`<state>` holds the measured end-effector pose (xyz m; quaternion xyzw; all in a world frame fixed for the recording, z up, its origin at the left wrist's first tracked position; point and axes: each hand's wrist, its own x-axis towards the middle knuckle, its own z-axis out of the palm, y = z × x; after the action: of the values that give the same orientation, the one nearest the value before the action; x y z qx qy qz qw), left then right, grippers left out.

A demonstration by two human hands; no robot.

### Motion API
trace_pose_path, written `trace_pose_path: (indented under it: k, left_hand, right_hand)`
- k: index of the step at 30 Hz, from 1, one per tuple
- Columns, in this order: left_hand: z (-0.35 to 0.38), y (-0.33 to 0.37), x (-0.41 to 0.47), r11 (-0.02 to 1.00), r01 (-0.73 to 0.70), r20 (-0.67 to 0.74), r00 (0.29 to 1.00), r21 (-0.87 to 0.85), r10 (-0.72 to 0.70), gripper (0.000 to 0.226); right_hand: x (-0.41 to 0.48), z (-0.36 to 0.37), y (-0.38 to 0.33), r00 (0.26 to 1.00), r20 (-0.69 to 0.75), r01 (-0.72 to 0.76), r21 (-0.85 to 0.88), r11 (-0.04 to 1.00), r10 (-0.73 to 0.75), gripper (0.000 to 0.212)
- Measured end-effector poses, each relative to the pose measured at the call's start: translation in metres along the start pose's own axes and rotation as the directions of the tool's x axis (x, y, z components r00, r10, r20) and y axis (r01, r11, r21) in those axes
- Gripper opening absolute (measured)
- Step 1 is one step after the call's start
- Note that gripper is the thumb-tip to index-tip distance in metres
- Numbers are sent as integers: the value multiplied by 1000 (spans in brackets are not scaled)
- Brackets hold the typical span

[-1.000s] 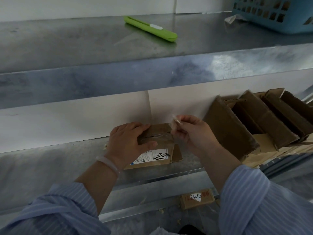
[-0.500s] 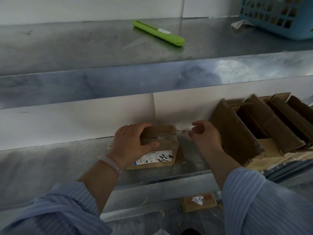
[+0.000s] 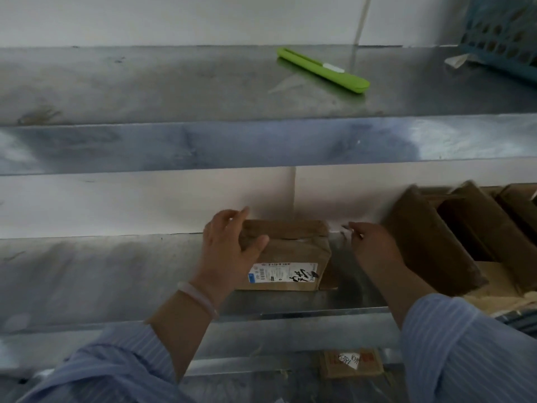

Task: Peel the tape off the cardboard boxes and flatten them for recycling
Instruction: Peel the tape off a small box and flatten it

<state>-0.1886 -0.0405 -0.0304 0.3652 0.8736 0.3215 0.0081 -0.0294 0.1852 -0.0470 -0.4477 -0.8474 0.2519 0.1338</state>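
Steel shelving across the whole view: upper shelf [image 3: 145, 88] above, lower shelf [image 3: 101, 271] beneath, white wall behind. At the right on the lower shelf, a leaning row of opened boxes [image 3: 430, 245], flaps loose, seemingly stripped already, though not lying flat. Far right on the upper shelf, corner of a blue basket [image 3: 505, 33].

Mid-frame on the lower shelf, close to the wall: small box [image 3: 290, 251], full box shape, label on the front face, top flaps apparently closed. Gripped at its left top end by the left hand [image 3: 229, 248], thumb on the front, fingers over the top. Just beside its right top corner, right hand [image 3: 374, 245], fingers curled away from view; cannot tell whether pinching anything.

Below the shelf, another labelled box [image 3: 351, 363], apparently untouched. Green cutter [image 3: 322, 71] idle on the upper shelf. At the right fingertips, a thin sliver [image 3: 345, 227], perhaps tape, too blurred to call.

Judged roughly midway: several boxes opened, this one mid-peel and unflattened, at least one more waiting.
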Motion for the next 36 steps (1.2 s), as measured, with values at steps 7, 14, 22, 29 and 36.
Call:
trace_pose_path:
  k: [7, 14, 22, 29, 36]
  left_hand:
    - [2, -19, -25, 671, 422, 308, 906, -610, -290, 26]
    - [-5, -8, -27, 549, 481, 344, 875, -683, -340, 23]
    - [-26, -20, -22, 556, 501, 283, 855, -663, -433, 13]
    - [-26, -41, -21, 637, 552, 249, 826, -538, -506, 17]
    - [-56, -47, -13, 324, 570, 401, 793, -755, -459, 13]
  right_hand:
    - [-37, 0, -54, 865, -230, 464, 23, 886, -447, 33]
    - [-50, 36, -83, 729, 300, 684, -364, 632, -616, 88]
    - [-46, 38, -81, 665, 191, 745, -239, 622, -722, 81]
    - [-45, 50, -97, 640, 294, 767, -301, 567, -710, 81]
    - [-39, 57, -109, 645, 344, 764, -320, 560, -683, 79]
